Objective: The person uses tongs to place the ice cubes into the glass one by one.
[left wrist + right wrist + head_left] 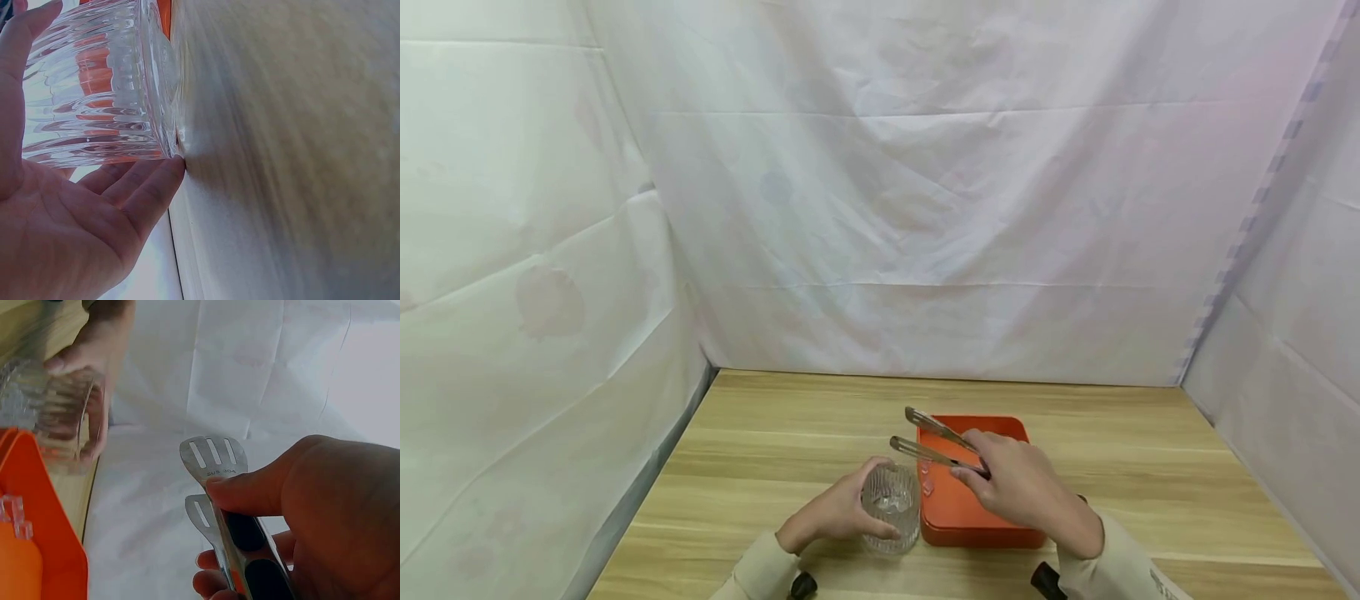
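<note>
My left hand (841, 508) holds a clear ribbed glass (901, 525) upright on the table, thumb on the near side and fingers round the far side. In the left wrist view the little finger touches the table beside the base of the glass (94, 94). Something clear lies in the glass. My right hand (1026, 485) grips metal tongs (215, 462) with slotted tips and dark grips. Their tips stand apart, with nothing between them, above the left side of an orange tray (958, 510). A few clear, ice-like pieces (928, 487) lie inside the tray along its left side.
The tray stands directly right of the glass on a wood-grain table (760, 442). White cloth (887, 200) hangs behind the table and along both sides. Black round-ended parts (803, 585) show near both wrists.
</note>
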A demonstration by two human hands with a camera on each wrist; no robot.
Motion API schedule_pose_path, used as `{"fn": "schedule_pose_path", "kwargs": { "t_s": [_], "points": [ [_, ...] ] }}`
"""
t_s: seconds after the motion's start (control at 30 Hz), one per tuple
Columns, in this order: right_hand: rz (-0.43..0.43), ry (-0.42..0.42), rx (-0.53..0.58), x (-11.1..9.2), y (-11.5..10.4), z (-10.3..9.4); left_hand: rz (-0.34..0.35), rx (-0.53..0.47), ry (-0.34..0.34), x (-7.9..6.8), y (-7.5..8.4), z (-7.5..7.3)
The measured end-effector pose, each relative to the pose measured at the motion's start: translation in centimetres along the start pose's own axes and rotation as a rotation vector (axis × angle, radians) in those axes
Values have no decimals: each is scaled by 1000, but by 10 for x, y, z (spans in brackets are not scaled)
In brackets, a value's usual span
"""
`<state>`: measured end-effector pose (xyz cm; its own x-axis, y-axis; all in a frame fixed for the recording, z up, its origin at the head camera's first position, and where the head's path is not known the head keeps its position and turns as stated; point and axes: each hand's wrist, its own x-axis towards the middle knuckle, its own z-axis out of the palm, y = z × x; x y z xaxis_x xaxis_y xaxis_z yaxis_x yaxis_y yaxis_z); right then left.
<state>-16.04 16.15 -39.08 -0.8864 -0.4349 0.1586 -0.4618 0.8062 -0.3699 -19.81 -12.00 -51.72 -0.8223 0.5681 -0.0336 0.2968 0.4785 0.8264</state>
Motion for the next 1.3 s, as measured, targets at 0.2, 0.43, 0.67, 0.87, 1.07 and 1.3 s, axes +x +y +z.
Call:
{"fn": "schedule_pose_path", "kwargs": {
  "t_s": [0.2, 0.43, 0.67, 0.87, 1.07, 1.3],
  "points": [
    [79, 3, -38, 5, 13, 1, 3, 16, 8, 0, 1, 0],
    [150, -23, -58, 7, 23, 4, -1, 10, 4, 0, 0, 1],
    [174, -59, -70, 9, 30, 5, -10, 1, -1, 0, 0, 1],
    [193, -75, -88, 10, 38, 7, -6, 4, 2, 0, 0, 1],
    [224, -114, -79, 11, 48, 12, -7, 13, 1, 1, 0, 1],
    [258, -139, -74, 12, 56, 20, -8, 18, 2, 0, 1, 1]
  ]
}}
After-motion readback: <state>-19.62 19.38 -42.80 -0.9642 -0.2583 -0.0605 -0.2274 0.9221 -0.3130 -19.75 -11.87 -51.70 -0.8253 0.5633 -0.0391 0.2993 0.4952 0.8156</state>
